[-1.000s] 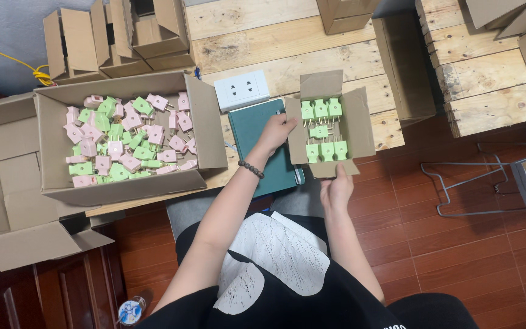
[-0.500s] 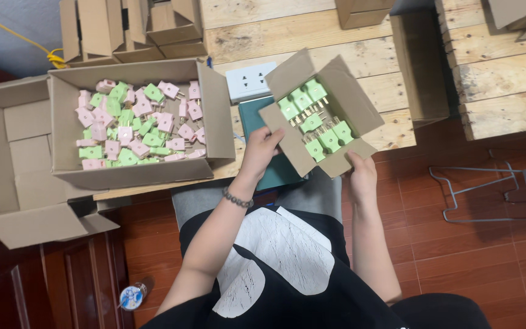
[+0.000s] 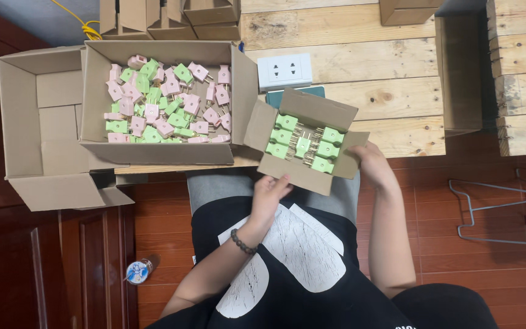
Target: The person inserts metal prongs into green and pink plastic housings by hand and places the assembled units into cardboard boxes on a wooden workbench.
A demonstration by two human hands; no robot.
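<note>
Both hands hold a small cardboard box (image 3: pixel 304 141) of green plugs (image 3: pixel 302 143), tilted, past the desk's (image 3: pixel 366 73) near edge: left hand (image 3: pixel 269 194) closed on its near side, right hand (image 3: pixel 369 161) gripping its right flap. A large box (image 3: pixel 165 100) of pink and green plugs sits on the desk's left end.

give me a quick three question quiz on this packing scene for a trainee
1. True or false: the small cardboard box holds only green plugs.
2. Which hand grips the small box's near edge: left hand or right hand?
3. What colours are the plugs in the large cardboard box? A) pink and green B) blue and white C) all pink

Key: 1 true; 2 left hand; 3 A
</note>
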